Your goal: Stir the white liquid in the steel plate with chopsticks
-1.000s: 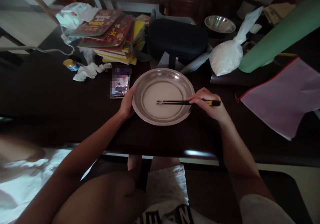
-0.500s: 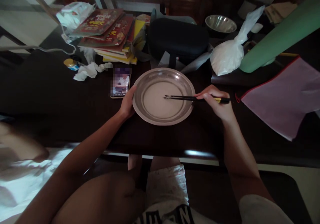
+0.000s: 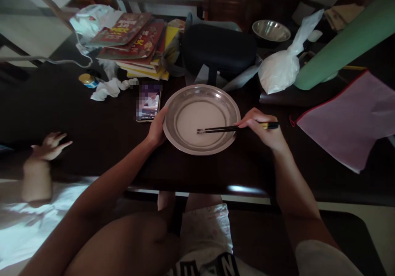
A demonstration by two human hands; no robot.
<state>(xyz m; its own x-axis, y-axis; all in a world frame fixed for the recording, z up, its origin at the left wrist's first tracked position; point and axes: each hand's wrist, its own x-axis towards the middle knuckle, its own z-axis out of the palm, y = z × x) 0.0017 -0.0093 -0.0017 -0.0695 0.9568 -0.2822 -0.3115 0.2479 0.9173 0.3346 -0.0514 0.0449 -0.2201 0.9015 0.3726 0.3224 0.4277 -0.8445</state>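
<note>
While the left hand [image 3: 156,128] braces the rim of the steel plate [image 3: 173,138] near the front edge of the dark counter [image 3: 92,128], the right hand [image 3: 262,132] has its fingers closed on a pair of chopsticks [image 3: 219,129], tips resting in the pale batter [image 3: 197,117] that covers the plate's floor. This looks like the stirring step; continuing would call for small circles with the plate held steady. A phone [image 3: 148,103] lies just beside the plate, and another person's hand [image 3: 49,145] rests near the counter's left edge.
</note>
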